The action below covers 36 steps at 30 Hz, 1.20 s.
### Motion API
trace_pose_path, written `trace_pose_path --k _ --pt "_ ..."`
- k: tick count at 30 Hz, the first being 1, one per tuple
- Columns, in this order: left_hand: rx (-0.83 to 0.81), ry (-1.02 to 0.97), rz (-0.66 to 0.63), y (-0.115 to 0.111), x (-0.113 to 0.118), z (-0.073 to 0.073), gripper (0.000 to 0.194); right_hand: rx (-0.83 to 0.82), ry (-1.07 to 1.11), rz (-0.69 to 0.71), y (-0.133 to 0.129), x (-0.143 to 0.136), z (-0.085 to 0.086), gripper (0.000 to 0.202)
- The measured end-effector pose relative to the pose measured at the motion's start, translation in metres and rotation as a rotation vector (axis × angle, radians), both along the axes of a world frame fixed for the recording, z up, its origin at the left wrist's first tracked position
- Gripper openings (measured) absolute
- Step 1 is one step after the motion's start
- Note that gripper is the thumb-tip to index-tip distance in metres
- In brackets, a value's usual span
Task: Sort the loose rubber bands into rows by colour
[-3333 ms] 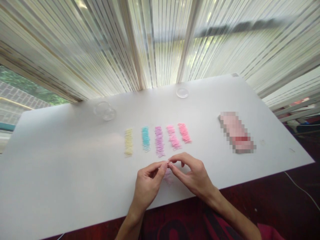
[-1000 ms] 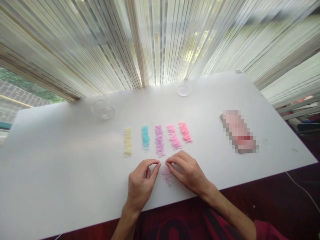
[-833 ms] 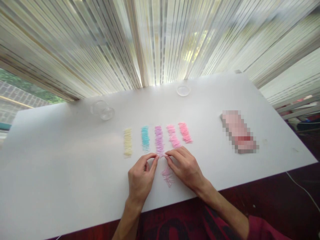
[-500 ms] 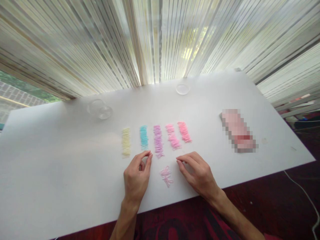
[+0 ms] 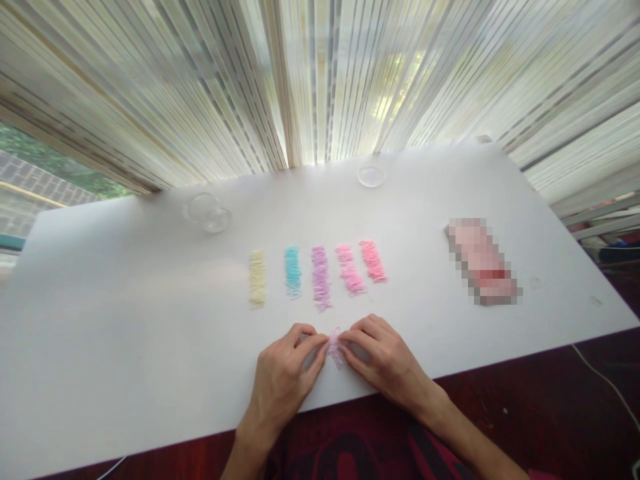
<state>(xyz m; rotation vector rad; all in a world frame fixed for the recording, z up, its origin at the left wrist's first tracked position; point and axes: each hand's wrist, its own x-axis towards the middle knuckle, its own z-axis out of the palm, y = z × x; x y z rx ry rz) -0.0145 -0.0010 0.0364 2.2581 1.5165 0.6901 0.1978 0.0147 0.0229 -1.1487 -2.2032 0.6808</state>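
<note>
My left hand point(image 5: 287, 370) and my right hand point(image 5: 387, 357) meet from both sides at a small loose pile of pale pink elastic bands point(image 5: 337, 359) near the table's front edge. Thumb and forefinger of each hand are pinched on bands in the pile, and the fingertips hide part of it. Beyond the hands, thin bands lie in upright strips: yellow point(image 5: 257, 280), blue point(image 5: 293, 272), purple point(image 5: 321, 279), pink point(image 5: 351, 270) and coral pink point(image 5: 373, 261). The pink strip has a small gap in it.
Clear round containers point(image 5: 209, 213) stand at the back left of the white table point(image 5: 125, 313). A clear round lid or dish point(image 5: 371, 177) lies at the back. To the right is a blurred-out pink oblong object point(image 5: 483, 263). Striped curtains point(image 5: 340, 80) hang behind the table.
Both hands have come together at the pale pink pile, the left moving right and the right moving slightly left. The strips stay in place; the view has shifted a little.
</note>
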Motion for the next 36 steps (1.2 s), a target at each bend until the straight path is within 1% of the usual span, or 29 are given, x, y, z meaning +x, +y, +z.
trace_pose_path --k 7,11,15,20,26,36 --pt "-0.040 -0.073 -0.034 -0.001 -0.006 0.000 0.020 0.018 -0.003 -0.001 0.001 -0.003 -0.002 0.007" --pt "-0.071 -0.152 -0.020 -0.003 -0.011 -0.001 0.016 0.023 -0.005 -0.007 0.001 -0.003 -0.004 0.007" --pt "-0.107 -0.241 -0.001 -0.005 -0.013 0.000 0.014 -0.005 0.045 -0.003 0.001 -0.004 0.001 0.006" --pt "-0.126 -0.335 0.028 -0.007 -0.012 0.003 0.013 -0.037 0.172 0.011 0.000 -0.007 0.008 0.017" --pt "-0.112 -0.382 0.028 -0.005 -0.011 0.005 0.012 -0.031 0.201 -0.018 0.002 -0.007 0.007 0.024" --pt "-0.113 -0.384 0.033 -0.004 -0.011 0.002 0.014 -0.019 0.248 0.022 0.003 -0.008 0.006 0.010"
